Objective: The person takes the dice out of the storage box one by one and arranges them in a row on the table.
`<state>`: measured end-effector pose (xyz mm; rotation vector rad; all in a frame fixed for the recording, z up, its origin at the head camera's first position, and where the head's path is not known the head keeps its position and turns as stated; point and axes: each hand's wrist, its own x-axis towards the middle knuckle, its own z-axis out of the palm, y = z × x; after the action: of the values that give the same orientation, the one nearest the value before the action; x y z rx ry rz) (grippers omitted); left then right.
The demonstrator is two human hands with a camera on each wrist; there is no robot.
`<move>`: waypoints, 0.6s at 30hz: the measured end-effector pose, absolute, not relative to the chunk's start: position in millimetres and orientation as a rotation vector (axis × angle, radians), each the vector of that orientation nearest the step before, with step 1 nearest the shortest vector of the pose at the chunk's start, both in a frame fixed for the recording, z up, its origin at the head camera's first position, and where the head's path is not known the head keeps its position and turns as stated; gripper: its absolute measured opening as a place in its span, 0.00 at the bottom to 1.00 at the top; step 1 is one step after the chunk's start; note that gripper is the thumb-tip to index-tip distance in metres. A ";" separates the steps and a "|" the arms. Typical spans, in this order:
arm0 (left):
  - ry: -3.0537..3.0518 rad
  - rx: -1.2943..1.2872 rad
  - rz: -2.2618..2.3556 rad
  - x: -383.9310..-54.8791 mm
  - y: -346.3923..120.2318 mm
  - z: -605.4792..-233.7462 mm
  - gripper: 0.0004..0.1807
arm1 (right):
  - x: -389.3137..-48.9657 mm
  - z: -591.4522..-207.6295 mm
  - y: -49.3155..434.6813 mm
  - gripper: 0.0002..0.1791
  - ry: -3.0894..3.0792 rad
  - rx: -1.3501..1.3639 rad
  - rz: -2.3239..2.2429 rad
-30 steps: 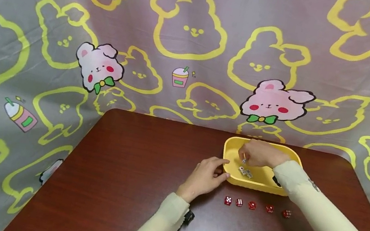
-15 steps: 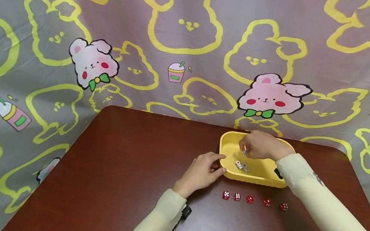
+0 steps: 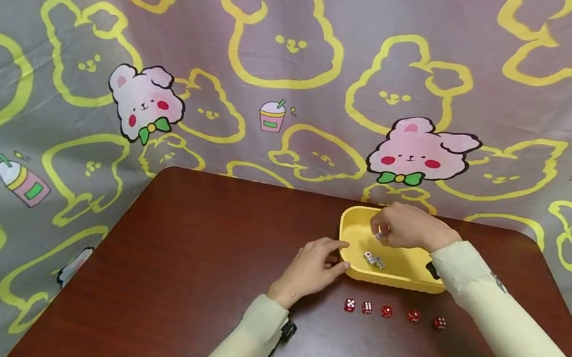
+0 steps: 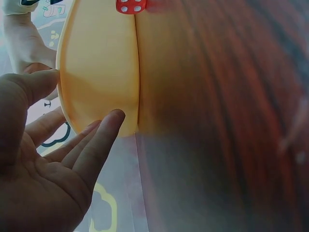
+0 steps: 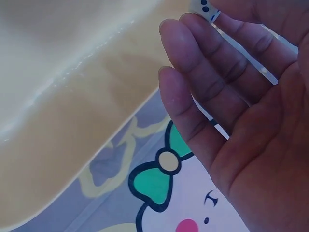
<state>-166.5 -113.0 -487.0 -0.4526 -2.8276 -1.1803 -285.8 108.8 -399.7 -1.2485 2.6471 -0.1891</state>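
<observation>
In the head view my right hand (image 3: 411, 226) reaches into the yellow tray (image 3: 358, 224) and pinches a white die (image 3: 378, 236) with dark pips between thumb and fingertips. The right wrist view shows that same die (image 5: 204, 9) at its top edge, the other fingers loosely bent below. More white dice (image 3: 370, 259) lie together on the tray floor, nearer the front wall. My left hand (image 3: 309, 270) is at the tray's front left corner, with relaxed fingers touching its rim and outer wall. Up close, its thumb (image 4: 42, 83) meets the rim.
Several red dice (image 3: 385, 311) stand in a row on the dark wooden table (image 3: 213, 268), just in front of the tray. Behind the table hangs a grey curtain (image 3: 331, 84) printed with rabbits.
The head view has shifted slightly. My right hand keeps its pinch on the white die inside the tray, and my left hand stays at the tray's corner.
</observation>
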 end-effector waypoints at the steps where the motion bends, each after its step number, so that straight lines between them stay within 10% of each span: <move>1: -2.829 -0.454 -1.179 -166.8 -113.0 -486.6 0.24 | -284.8 -398.5 108.1 0.09 2.647 -1.246 -0.189; 18: -2.824 -0.454 -1.175 -166.4 -112.1 -486.0 0.25 | -267.1 -388.4 102.7 0.08 2.673 -1.334 -0.193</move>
<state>-166.4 -112.1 -486.0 -0.4542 -2.8243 -1.1750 -267.1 102.7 -388.4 -1.3336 2.6733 -0.1932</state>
